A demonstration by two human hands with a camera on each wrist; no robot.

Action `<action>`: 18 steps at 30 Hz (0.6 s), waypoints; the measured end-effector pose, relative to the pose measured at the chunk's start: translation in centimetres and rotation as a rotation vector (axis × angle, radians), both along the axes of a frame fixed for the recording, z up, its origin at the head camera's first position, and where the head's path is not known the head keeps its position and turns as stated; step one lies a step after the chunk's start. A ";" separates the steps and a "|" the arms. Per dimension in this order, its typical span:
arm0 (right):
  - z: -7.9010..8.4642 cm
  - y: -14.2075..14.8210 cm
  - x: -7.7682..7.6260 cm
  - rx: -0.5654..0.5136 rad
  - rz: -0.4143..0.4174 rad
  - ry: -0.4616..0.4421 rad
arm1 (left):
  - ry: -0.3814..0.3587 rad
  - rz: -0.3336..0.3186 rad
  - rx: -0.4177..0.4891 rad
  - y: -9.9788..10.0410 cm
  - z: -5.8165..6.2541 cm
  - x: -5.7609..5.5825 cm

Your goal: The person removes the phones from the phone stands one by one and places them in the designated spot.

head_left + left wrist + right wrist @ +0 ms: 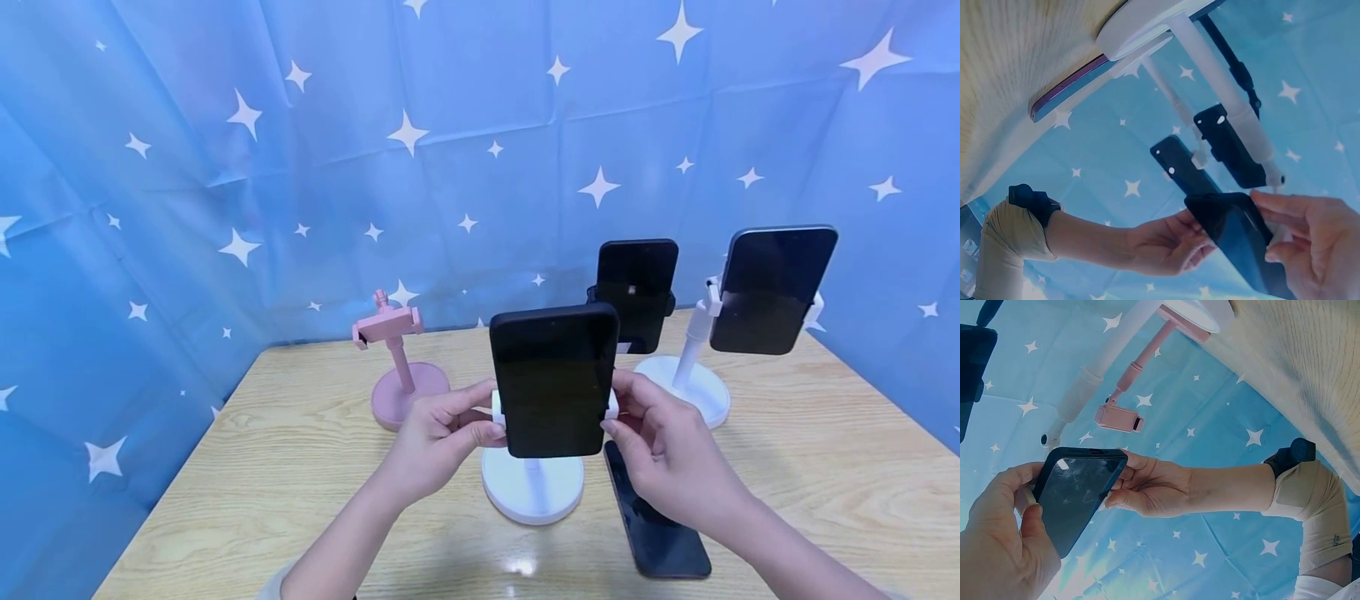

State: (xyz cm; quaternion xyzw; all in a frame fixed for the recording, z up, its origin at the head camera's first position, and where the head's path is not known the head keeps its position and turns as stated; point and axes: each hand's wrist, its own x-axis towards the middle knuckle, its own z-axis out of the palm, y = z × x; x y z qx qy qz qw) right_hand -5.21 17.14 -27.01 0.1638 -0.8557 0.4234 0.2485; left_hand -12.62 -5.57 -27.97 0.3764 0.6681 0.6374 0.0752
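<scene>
A black phone (pixel 555 383) sits upright in the clamp of a white phone stand, whose round base (pixel 532 498) rests on the table in the head view. My left hand (pixel 438 437) pinches the white clamp arm (pixel 498 407) at the phone's left edge between thumb and fingers. At the opposite edge, my right hand (pixel 667 454) pinches the other clamp arm (pixel 612 406). The left wrist view shows the stand's white pole (pixel 1216 75) running to the clamp behind the phone. The right wrist view shows the screen (pixel 1079 494) from close by, both hands at its sides.
Another phone (pixel 656 525) lies flat beside the right forearm. A pink phone stand (pixel 408 392) with a bare clamp stands back left. Behind on the right are a black-clamped phone (pixel 637 292) and a white stand (pixel 693 392) holding a phone (pixel 772 292). A starred blue curtain (pixel 450 183) backs the table.
</scene>
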 end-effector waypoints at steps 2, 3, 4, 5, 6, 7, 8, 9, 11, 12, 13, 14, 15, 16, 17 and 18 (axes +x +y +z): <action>-0.1 0.0 0.0 -0.001 0.004 -0.010 | -0.002 -0.002 -0.007 -0.1 -0.1 0.0; -0.1 0.0 0.0 -0.002 0.005 -0.017 | 0.001 -0.005 -0.006 -0.1 -0.2 0.0; -0.2 0.0 0.0 -0.001 0.007 -0.020 | 0.003 -0.010 -0.005 -0.1 -0.3 0.0; -0.2 0.0 0.0 -0.001 0.010 -0.021 | 0.003 -0.012 -0.003 -0.1 -0.4 0.0; -0.3 -0.1 0.0 0.001 0.012 -0.020 | 0.004 -0.015 0.000 -0.2 -0.4 0.0; -0.3 -0.1 0.0 0.003 0.016 -0.017 | 0.004 -0.014 0.001 -0.2 -0.5 -0.1; -0.3 -0.1 0.0 0.008 0.017 -0.014 | 0.004 -0.014 0.002 -0.2 -0.5 -0.1; -0.3 -0.1 0.0 0.008 0.019 -0.014 | 0.002 -0.013 0.002 -0.1 -0.6 -0.1; -0.3 0.0 0.0 0.013 0.017 -0.015 | -0.002 -0.014 0.002 -0.1 -0.7 -0.1; -0.3 0.0 0.0 0.014 0.017 -0.016 | -0.003 -0.017 0.004 -0.1 -0.7 -0.2; -0.3 0.0 0.0 0.017 0.016 -0.018 | 0.001 -0.021 0.008 -0.1 -0.8 -0.2; -0.3 0.0 0.1 0.020 0.015 -0.022 | 0.006 -0.027 0.013 0.0 -0.8 -0.2; -0.3 0.0 0.1 0.018 0.013 -0.025 | 0.014 -0.035 0.019 0.0 -0.9 -0.3; -0.4 0.0 0.1 0.020 0.012 -0.027 | 0.022 -0.044 0.027 0.0 -0.9 -0.3; -0.4 0.0 0.1 0.021 0.012 -0.027 | 0.034 -0.050 0.030 0.0 -1.0 -0.4; -0.4 0.0 0.2 0.018 0.015 -0.025 | 0.051 -0.059 0.034 0.0 -1.0 -0.5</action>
